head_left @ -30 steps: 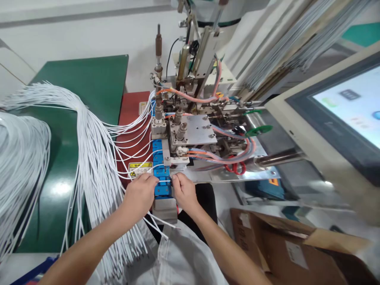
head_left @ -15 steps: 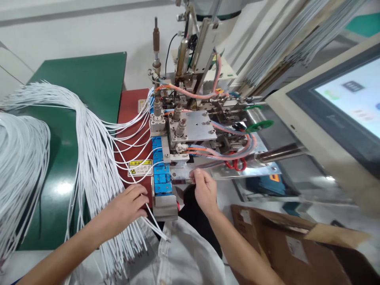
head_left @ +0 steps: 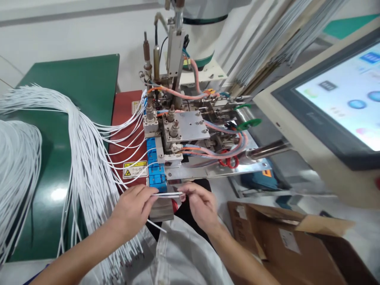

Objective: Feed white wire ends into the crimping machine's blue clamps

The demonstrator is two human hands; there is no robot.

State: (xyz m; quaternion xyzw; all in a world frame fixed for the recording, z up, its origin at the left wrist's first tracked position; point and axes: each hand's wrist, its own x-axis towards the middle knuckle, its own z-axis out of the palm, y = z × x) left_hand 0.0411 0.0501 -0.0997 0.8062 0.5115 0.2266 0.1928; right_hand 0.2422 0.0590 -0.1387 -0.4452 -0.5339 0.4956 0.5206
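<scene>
Two white cables (head_left: 169, 194) stretch between my hands, just in front of the machine. My left hand (head_left: 135, 204) pinches them between thumb and fingers. At their ends, the fingertips of my right hand (head_left: 200, 202) are closed on the tips, whose detail is too small to make out. Right behind the cables is a row of blue clamp blocks (head_left: 156, 174), with white cables running into several of them. A metal guard (head_left: 162, 211) sits below my fingers. Another loose cable end pokes out under my left hand. To the left lies a thick bundle of white cables (head_left: 86, 158).
A second cable bundle (head_left: 18, 170) rests on the green table (head_left: 92, 75). The machine carries a metal top plate (head_left: 190, 126), hoses and a green wire spool (head_left: 247, 117). A screen (head_left: 347, 95) juts in at right, above an open cardboard box (head_left: 285, 237).
My left hand has moved right and up with the cables. My right hand has come down from the machine's edge and now grips their ends. The whole view has shifted slightly.
</scene>
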